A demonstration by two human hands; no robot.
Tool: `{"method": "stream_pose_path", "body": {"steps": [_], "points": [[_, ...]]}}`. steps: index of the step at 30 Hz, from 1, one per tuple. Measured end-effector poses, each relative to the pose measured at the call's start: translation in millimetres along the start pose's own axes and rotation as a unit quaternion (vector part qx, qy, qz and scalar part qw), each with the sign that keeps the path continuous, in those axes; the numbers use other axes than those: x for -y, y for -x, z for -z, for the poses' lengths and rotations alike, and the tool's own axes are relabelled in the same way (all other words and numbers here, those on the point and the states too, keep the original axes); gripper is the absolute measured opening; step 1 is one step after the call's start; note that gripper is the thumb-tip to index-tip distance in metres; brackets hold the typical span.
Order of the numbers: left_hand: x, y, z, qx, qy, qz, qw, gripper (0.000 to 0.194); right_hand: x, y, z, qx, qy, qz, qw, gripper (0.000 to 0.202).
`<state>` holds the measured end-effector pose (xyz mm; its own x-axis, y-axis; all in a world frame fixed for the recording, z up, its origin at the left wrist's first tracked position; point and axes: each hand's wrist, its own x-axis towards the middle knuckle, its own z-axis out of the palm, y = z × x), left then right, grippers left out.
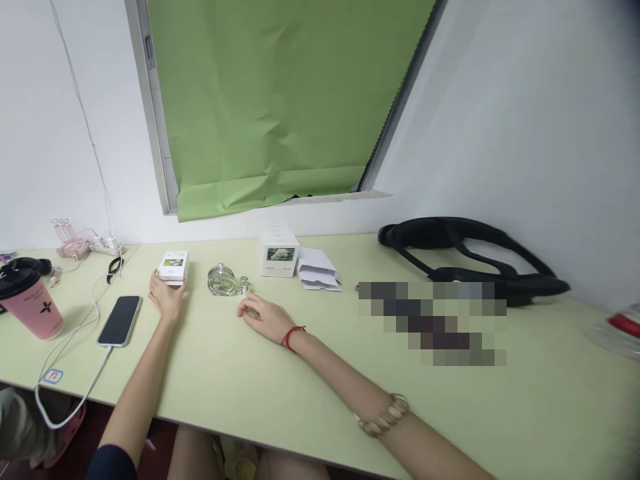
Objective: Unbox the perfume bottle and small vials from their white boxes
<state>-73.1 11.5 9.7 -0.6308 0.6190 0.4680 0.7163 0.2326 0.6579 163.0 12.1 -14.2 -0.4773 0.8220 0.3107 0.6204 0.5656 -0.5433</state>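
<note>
My left hand rests on the pale green table and holds a small white box at its near side. My right hand lies flat on the table with loosely curled fingers and holds nothing. Just beyond its fingertips stand a round clear glass bottle and a small glass cap. A second white box with a flower picture stands behind them, with folded white papers beside it.
A phone on a white cable lies left of my left hand. A pink cup with a black lid stands at the far left. A black curved frame lies at the right by the wall. A power strip sits at the back left.
</note>
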Motion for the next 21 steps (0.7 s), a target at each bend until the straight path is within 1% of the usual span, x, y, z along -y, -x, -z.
{"method": "stream_pose_path", "body": {"steps": [5, 9, 12, 14, 16, 18, 21], "points": [[-0.5, 0.2, 0.0, -0.009, -0.018, -0.022, 1.0, 0.075, -0.8, -1.0, -0.7, 0.008, 0.003, -0.007, 1.0, 0.017], [-0.3, -0.8, -2.4, -0.01, -0.028, -0.006, 1.0, 0.079, -0.8, -1.5, -0.9, 0.008, 0.005, -0.009, 1.0, 0.017], [-2.4, -2.5, -1.2, -0.03, -0.022, 0.009, 0.999, 0.078, -1.2, -1.8, -1.1, 0.0, 0.006, -0.003, 1.0, 0.017], [-3.7, -5.1, 1.4, -0.051, -0.004, 0.021, 0.998, 0.071, -1.5, -1.8, -1.1, 0.002, 0.007, -0.002, 1.0, 0.017], [-3.1, -9.3, 4.3, -0.063, 0.019, 0.045, 0.997, 0.059, -1.4, -1.8, -0.9, 0.008, 0.008, -0.008, 1.0, 0.017], [0.8, -15.2, 5.5, -0.054, 0.048, 0.089, 0.993, 0.046, -0.9, -1.7, -0.5, 0.015, 0.01, -0.014, 1.0, 0.017], [11.6, -25.0, 2.8, -0.018, 0.09, 0.15, 0.984, 0.034, 0.0, -1.4, 0.3, 0.017, 0.01, -0.018, 1.0, 0.017]]}}
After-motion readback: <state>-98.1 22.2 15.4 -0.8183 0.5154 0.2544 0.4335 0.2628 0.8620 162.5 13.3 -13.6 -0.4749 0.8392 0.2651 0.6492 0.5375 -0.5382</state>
